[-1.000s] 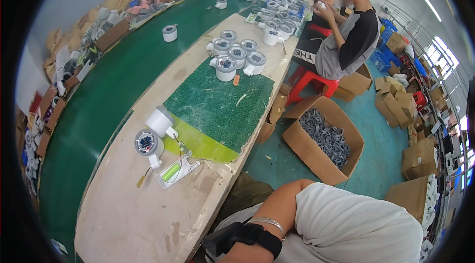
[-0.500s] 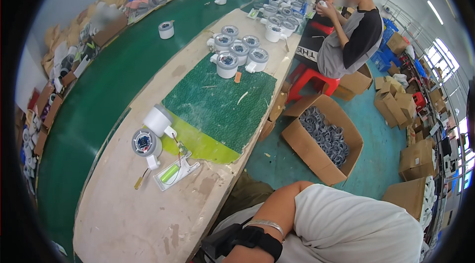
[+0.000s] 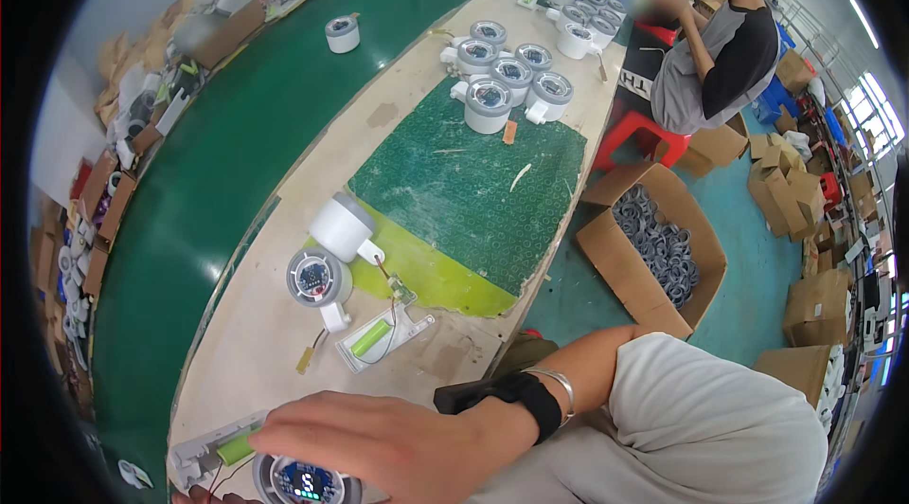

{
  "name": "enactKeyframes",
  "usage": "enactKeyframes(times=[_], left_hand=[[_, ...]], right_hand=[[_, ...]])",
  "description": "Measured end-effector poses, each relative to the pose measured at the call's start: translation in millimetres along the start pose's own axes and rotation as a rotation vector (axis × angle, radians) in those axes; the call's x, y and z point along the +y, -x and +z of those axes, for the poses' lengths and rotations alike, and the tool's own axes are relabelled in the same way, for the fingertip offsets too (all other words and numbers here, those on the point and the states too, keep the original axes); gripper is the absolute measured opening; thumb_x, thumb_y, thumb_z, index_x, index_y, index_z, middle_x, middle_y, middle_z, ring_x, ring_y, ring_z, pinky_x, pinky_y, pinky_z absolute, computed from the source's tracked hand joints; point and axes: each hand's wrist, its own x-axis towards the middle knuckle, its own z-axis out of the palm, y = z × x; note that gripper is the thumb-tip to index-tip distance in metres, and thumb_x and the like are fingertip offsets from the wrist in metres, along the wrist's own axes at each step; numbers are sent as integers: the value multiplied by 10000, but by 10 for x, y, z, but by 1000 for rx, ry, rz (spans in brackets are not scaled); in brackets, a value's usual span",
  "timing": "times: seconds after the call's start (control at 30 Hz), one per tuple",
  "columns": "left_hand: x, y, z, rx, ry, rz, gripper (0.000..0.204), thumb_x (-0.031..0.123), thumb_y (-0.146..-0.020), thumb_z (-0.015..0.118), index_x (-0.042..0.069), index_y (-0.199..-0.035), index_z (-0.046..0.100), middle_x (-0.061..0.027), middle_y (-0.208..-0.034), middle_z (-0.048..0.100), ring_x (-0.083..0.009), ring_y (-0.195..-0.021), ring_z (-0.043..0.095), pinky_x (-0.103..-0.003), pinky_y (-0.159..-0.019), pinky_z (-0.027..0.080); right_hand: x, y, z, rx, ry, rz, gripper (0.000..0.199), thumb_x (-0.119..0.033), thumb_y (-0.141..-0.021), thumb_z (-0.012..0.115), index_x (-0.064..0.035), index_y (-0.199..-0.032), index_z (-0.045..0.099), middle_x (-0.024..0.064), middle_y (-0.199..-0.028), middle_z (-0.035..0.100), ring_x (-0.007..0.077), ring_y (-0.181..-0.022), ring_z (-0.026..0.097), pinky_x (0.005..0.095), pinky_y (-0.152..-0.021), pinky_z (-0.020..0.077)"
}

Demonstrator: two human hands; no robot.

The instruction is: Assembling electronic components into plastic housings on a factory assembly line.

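At the lower edge my right hand (image 3: 369, 442) reaches in from the right, wearing a black wrist strap and a bracelet. Its fingers lie together over the rim of a round device (image 3: 308, 480) with a lit display; the thumb is hidden. Against the fingertips is a green battery cell (image 3: 236, 448) in a grey-white holder (image 3: 194, 455), with thin wires. A small part of my left hand (image 3: 210, 497) shows below the holder; its grip is cut off. Beyond stand two round white devices, one face-up (image 3: 319, 278) and one on its side (image 3: 342, 226), beside a white plate (image 3: 407, 338) with another green cell.
On the pale table (image 3: 237, 343) lies a green mat (image 3: 464, 191). Several round devices (image 3: 511, 78) stand past it. A green surface (image 3: 208, 191) runs along the left. Right of the table are a carton of grey rings (image 3: 606, 248) and a seated person (image 3: 720, 59).
My right hand has come into view at the lower edge, with a lit round device and battery holder. The view has shifted, so the table's things sit farther right.
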Motion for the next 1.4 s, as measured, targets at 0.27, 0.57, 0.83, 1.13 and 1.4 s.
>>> enactKeyframes(times=[0.27, 0.57, 0.83, 1.13, 1.4], left_hand=[[-3, -271, -14, -175, 355, -45, 279, 143, -855, 560, 67, -1101, 452, 1, -791, 380, -88, -639, 353, -213, -563, 310], [-218, -976, -119, 68, 58, -106, 246, 102, -854, 544, 11, -1081, 512, -98, -929, 544, -179, -770, 524, -307, -695, 446], [-421, -2300, -1487, 218, -443, 115, 369, 102, -895, 490, -42, -1218, 384, -118, -1068, 544, -162, -977, 528, -251, -855, 410], [-984, -2640, -3285, 513, -407, -355, 484, 215, -872, 527, 54, -1286, 336, -78, -1176, 478, -213, -1067, 486, -321, -853, 405], [-423, -1976, -2065, 687, -745, -244, 452, 270, -872, 522, 78, -1261, 398, -79, -1200, 462, -199, -1046, 487, -310, -869, 366]], right_hand=[[-40, -218, -62, 147, 159, -379, 505, -396, -785, 591, -29, -1119, 495, 130, -982, 499, 275, -821, 527, 345, -696, 446], [301, -324, -212, -42, -196, 155, 618, -82, -661, 657, 16, -1169, 318, 190, -1105, 409, 360, -1071, 416, 391, -865, 381], [-37, -221, -825, -36, 170, -621, 381, -197, -751, 620, -29, -1071, 500, 140, -991, 504, 297, -918, 504, 361, -749, 424], [-417, 95, -1545, -145, 286, 61, 425, -232, -752, 656, -11, -1100, 551, 118, -1073, 558, 251, -1018, 511, 381, -912, 376], [722, 36, -3954, 321, 732, 438, 374, -344, -900, 464, -101, -1176, 529, 106, -1251, 463, 198, -1168, 408, 315, -969, 320]])
